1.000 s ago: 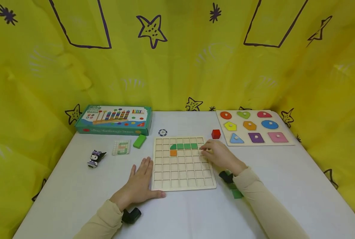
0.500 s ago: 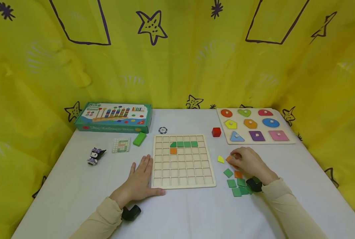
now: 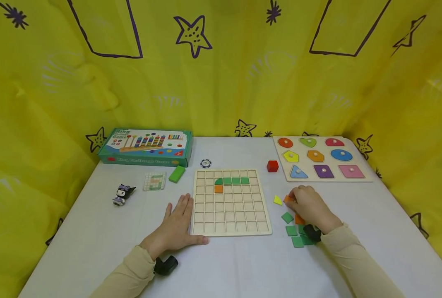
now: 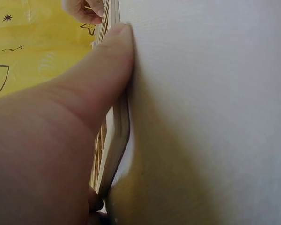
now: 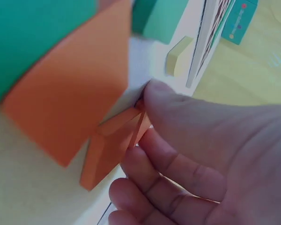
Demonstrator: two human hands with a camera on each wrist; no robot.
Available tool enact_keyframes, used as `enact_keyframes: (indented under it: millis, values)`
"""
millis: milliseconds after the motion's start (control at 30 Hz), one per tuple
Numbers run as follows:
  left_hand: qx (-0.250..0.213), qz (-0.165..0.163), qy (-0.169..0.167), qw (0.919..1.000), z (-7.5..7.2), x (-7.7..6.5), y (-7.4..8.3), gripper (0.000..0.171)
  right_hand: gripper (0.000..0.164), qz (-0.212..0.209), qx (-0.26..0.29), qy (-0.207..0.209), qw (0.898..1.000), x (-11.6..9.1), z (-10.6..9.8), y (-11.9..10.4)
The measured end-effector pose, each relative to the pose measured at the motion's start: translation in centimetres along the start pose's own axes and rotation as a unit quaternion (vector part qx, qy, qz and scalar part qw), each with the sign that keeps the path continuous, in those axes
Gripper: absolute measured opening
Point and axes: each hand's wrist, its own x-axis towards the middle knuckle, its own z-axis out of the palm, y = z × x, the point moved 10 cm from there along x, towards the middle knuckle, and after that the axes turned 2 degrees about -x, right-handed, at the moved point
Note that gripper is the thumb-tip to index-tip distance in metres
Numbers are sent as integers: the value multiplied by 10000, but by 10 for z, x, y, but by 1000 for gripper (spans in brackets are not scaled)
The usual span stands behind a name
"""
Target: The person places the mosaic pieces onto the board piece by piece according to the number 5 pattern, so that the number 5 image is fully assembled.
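Observation:
My left hand (image 3: pixel 177 227) lies with straight fingers along the left side of a wooden grid board (image 3: pixel 240 216), thumb at its front edge. In the board's upper rows sit a rounded green tile (image 3: pixel 219 181), several green square tiles (image 3: pixel 236 181) and an orange square tile (image 3: pixel 219 188). Right of the board, my right hand (image 3: pixel 312 208) pinches an orange tile (image 5: pixel 143 129) between thumb and curled fingers. Another orange tile (image 5: pixel 110 145) lies against it, low at the fingertips. Loose green tiles (image 3: pixel 291 230) and a yellow tile (image 3: pixel 277 200) lie nearby; the hand and wrist camera hide some.
Behind the board lie a poker chip (image 3: pixel 205 163) and a red cube (image 3: pixel 272 166). A shape puzzle (image 3: pixel 336 169) is back right. At left are a game box (image 3: pixel 146 145), a green block (image 3: pixel 177 174), a pattern card (image 3: pixel 154 181) and a figurine (image 3: pixel 122 194).
My right hand has left the board's upper right edge and come to the loose tiles, where its fingers close on an orange tile. My left hand stays at the board.

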Motion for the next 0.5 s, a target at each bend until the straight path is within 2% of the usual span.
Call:
enact_keyframes:
  millis: [200,367,500]
  values:
    - [-38,-36,-22,10000,1,0,-1,129,27,-73,3,-23,10000,3,2,-7]
    - [-72,-5,-33,10000,1,0,0,128,34,-267,-86,501,9984,5,-8,-18]
    - [-25,-8,-11,10000,0,0,-1,129,33,-464,34,825,9955,10,-16,-39]
